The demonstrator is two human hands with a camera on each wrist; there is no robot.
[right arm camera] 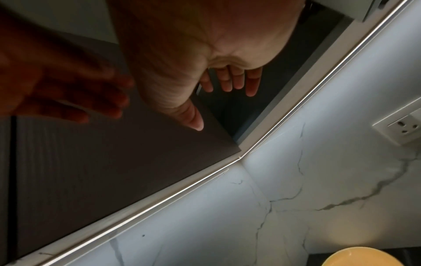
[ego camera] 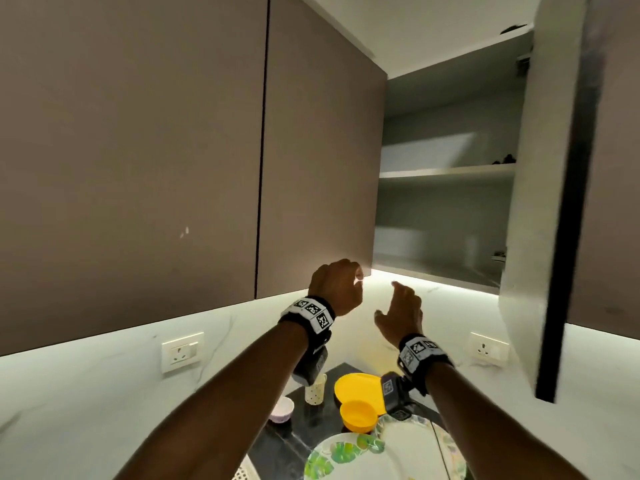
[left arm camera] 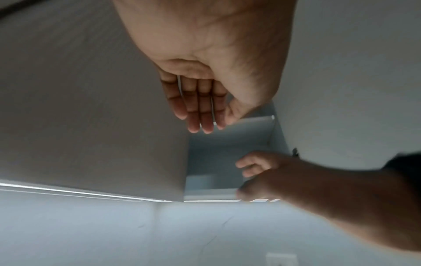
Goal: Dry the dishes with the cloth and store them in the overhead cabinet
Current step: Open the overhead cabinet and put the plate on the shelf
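The overhead cabinet (ego camera: 446, 173) stands with its right door (ego camera: 540, 202) swung out, showing a middle shelf and a lower shelf. My left hand (ego camera: 356, 275) (left arm camera: 205, 124) is raised at the lower right corner of the closed taupe door (ego camera: 318, 168); its fingers hang loosely bent and hold nothing. My right hand (ego camera: 394, 296) (right arm camera: 218, 100) is up beside it, below the cabinet opening, fingers spread and empty. On the counter below lie a yellow plate (ego camera: 360, 384), a yellow bowl (ego camera: 358, 415), a leaf-patterned plate (ego camera: 346, 455), a dotted cup (ego camera: 316, 389) and a small pale bowl (ego camera: 282, 410). No cloth is in view.
The open door's dark edge (ego camera: 561, 271) juts out at the right, near head height. Wall sockets (ego camera: 181, 351) (ego camera: 488, 348) sit on the white marble backsplash, lit by a strip under the cabinets. Small dark items lie at the right end of both shelves.
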